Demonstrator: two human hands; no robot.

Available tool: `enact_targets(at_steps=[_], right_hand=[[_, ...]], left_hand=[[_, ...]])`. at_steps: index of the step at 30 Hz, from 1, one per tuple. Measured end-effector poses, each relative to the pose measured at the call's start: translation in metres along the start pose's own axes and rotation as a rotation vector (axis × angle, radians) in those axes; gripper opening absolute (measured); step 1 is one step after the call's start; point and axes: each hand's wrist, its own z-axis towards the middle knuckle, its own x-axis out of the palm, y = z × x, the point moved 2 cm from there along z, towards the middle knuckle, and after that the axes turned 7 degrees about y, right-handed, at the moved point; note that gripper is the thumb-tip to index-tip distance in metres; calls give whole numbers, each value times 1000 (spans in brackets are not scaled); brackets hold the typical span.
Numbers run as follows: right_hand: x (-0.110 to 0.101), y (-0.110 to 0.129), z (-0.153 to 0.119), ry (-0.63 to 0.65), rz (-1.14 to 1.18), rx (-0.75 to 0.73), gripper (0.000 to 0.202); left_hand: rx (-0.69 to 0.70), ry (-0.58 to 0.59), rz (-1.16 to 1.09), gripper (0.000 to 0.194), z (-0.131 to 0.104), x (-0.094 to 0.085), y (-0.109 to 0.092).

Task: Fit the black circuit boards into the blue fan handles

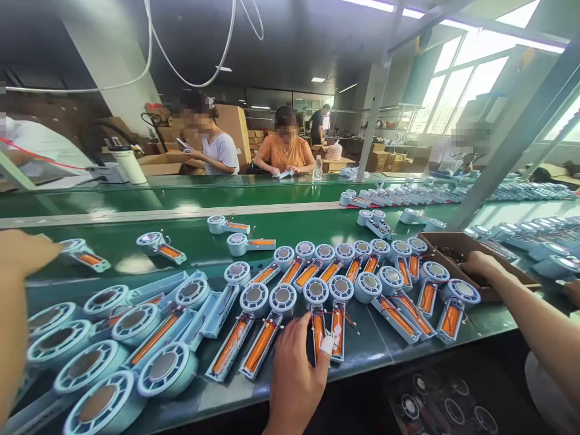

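Observation:
Low in the middle, my left hand (296,362) has its thumb, with a white cover on the tip, and fingers around the handle of a light-blue handheld fan (318,329). This fan lies face up, its open handle showing an orange battery and thin wires. Another open fan (339,314) lies right beside it, close to my thumb. On the right, my right hand (483,266) reaches into a brown cardboard box (507,290) of small dark parts. Its fingers look curled together, partly hidden, and whatever they pinch cannot be seen.
Several open fans lie in rows on the green bench (362,356), with a pile (99,362) at left. A co-worker's arm (18,266) reaches in from the left. A metal post (512,127) slants up at right. Across the conveyor (190,202) sit other people.

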Motion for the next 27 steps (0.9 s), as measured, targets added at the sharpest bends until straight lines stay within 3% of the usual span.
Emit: enact_targets(at_steps=[4, 6, 9, 11, 12, 14, 17, 19, 23, 27], right_hand=[[-9, -3, 2, -173, 50, -67, 40], [-19, 2, -9, -268, 80, -94, 39], [-31, 30, -55, -381, 121, -168, 30], [-27, 66, -107, -450, 247, -357, 28], [-19, 88, -137, -433, 351, -524, 27], [10, 136, -196, -337, 365, -711, 21], [62, 198, -269, -149, 379, -1045, 33], [84, 222, -297, -55, 406, -1170, 38], [86, 234, -305, 182, 493, -1340, 46], [70, 230, -272, 251, 325, -1244, 49]], left_hand=[[-71, 50, -138, 42, -4, -6, 0], [-104, 45, -235, 39, -5, -8, 1], [-139, -53, -369, 35, -4, -10, 1], [-169, -165, -430, 35, -6, -13, -2], [-188, -213, -457, 37, -7, -14, -4], [-232, -251, -520, 44, -12, -18, -10], [-326, -116, -609, 48, -20, -26, -18], [-446, -38, -636, 51, -26, -32, -16], [-640, -109, -652, 55, -34, -42, 2], [-619, -21, -694, 52, -35, -34, 5]])
